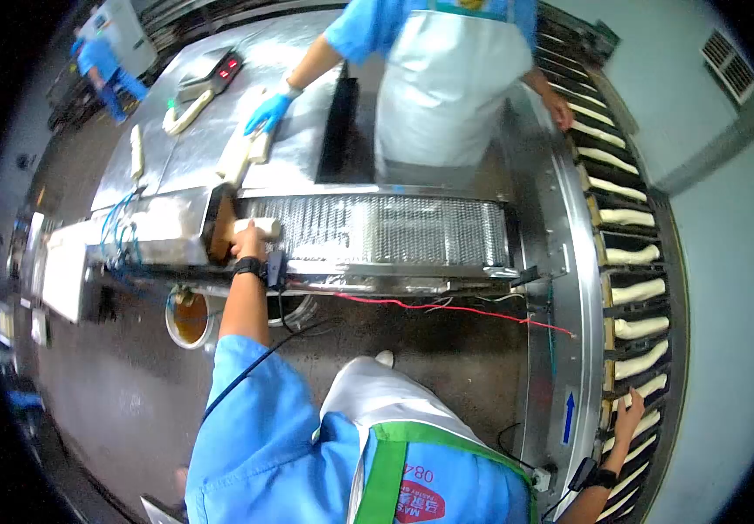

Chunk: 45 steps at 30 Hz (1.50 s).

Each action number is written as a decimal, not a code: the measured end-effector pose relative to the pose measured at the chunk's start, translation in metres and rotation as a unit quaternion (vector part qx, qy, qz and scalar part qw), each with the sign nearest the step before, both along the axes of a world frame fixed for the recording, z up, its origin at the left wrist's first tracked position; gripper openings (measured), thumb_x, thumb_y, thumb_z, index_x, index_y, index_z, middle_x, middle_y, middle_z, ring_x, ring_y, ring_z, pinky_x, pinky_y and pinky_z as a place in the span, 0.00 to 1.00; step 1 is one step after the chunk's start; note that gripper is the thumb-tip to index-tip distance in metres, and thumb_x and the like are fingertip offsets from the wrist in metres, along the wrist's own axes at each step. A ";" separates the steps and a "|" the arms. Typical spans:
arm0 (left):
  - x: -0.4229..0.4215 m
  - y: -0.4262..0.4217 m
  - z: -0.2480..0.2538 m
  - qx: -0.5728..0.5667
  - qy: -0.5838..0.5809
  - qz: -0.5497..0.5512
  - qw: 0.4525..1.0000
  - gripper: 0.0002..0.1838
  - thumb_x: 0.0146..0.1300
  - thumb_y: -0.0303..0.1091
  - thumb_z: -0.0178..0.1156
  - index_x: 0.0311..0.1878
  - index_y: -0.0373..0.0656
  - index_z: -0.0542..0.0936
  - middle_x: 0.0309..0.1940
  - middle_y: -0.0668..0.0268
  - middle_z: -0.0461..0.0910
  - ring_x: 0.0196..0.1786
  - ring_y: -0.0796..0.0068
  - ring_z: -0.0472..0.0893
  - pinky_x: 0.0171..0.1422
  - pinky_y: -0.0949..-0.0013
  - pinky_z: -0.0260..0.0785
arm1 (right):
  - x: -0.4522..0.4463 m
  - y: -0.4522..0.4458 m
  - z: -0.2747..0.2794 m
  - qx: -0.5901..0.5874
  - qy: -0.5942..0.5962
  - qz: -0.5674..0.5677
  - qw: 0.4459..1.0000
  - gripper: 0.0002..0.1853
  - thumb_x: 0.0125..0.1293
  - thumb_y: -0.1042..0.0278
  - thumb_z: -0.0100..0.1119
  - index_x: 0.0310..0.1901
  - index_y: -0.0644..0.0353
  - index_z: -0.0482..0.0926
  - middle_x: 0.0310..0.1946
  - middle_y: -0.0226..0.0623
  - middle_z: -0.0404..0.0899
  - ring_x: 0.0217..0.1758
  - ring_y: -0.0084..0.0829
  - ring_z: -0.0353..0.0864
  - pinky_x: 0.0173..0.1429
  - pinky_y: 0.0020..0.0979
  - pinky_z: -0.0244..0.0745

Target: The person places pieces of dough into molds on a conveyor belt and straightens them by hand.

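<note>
At the wooden-framed opening at the left end of the mesh conveyor, my left hand is closed around a short white dough roll, whose end sticks out to the right. A dark band is on that wrist. Far to the right, my right hand reaches onto the line of dark trays. Its fingers are closed on a long dough strip lying in one of them. Several more dough strips rest in the trays above and below it.
Across the conveyor stands a co-worker in a white apron, one blue-gloved hand on dough rolls on the steel table. A scale sits there. Below are a bucket and a red cable. Another person is farther back.
</note>
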State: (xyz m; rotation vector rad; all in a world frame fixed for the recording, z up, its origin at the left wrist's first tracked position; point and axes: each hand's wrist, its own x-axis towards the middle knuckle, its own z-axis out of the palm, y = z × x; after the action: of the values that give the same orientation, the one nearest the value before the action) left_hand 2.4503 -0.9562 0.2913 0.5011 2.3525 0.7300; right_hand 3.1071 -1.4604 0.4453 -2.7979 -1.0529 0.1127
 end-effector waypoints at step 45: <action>0.521 -0.471 0.225 0.006 -0.395 -0.888 0.235 0.12 0.59 0.31 0.48 0.45 0.38 0.73 0.47 0.62 0.71 0.53 0.71 0.68 0.57 0.69 0.57 | -0.081 -0.325 0.160 0.656 0.292 -0.133 0.683 0.27 0.54 0.56 0.51 0.50 0.67 0.63 0.38 0.49 0.73 0.26 0.27 0.77 0.26 0.19 0.76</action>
State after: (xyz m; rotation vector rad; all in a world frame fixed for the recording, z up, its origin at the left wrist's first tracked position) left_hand 2.9716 -1.4272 0.5168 1.6419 -0.1875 -0.2919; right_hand 3.0262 -1.7858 0.6053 -1.3517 -0.2564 0.1245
